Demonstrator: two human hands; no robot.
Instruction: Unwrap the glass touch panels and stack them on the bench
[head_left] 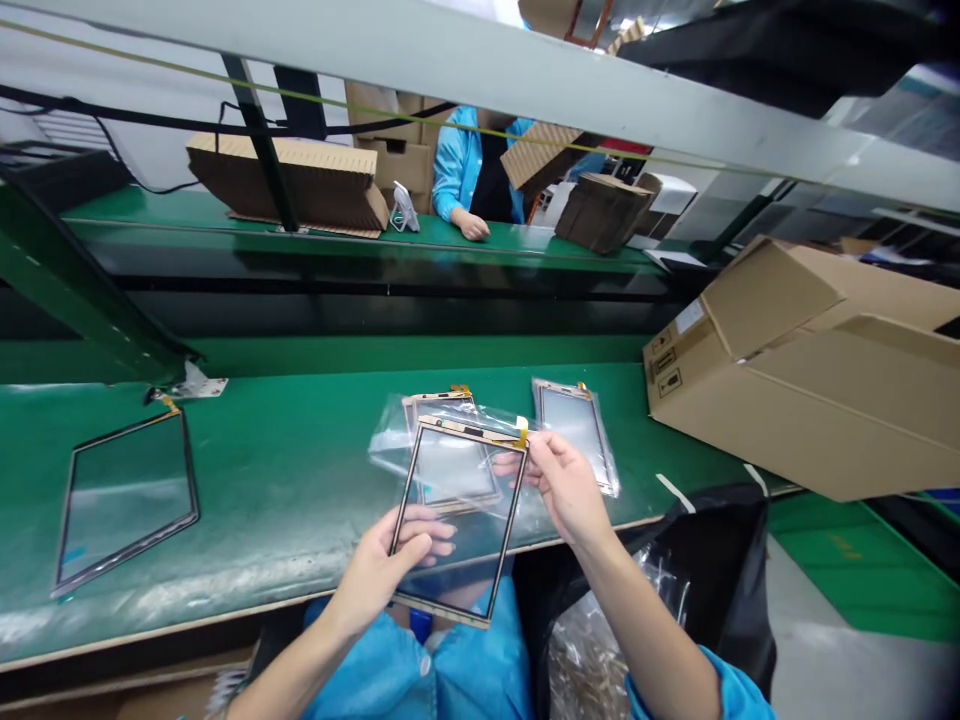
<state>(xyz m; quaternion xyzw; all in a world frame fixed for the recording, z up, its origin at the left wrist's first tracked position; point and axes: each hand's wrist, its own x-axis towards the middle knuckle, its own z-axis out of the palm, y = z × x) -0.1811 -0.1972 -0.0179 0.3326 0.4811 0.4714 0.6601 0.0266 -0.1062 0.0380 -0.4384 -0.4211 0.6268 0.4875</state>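
Green covers the bench [285,480], and above its near edge the panel [476,545], clear with a dark frame, is held tilted between two hands. The left hand [390,560] has its fingers spread at the panel's left edge, gripping it; the right hand [566,485] has its fingers pinched on the top right corner, by the orange tail [523,436]. Just behind the panel, and partly seen through it, lies a bagged panel [444,398]; to its right, near the right hand, lies a second bagged one [571,420]. Well left of the panel lies a bare one [131,490], its own tail at the top corner. Well right of the panel stands a carton [810,390]; below and right of it hangs a black bag [739,560]. Far beyond the panel, a co-worker's hand [472,227] rests on another bench [420,237].
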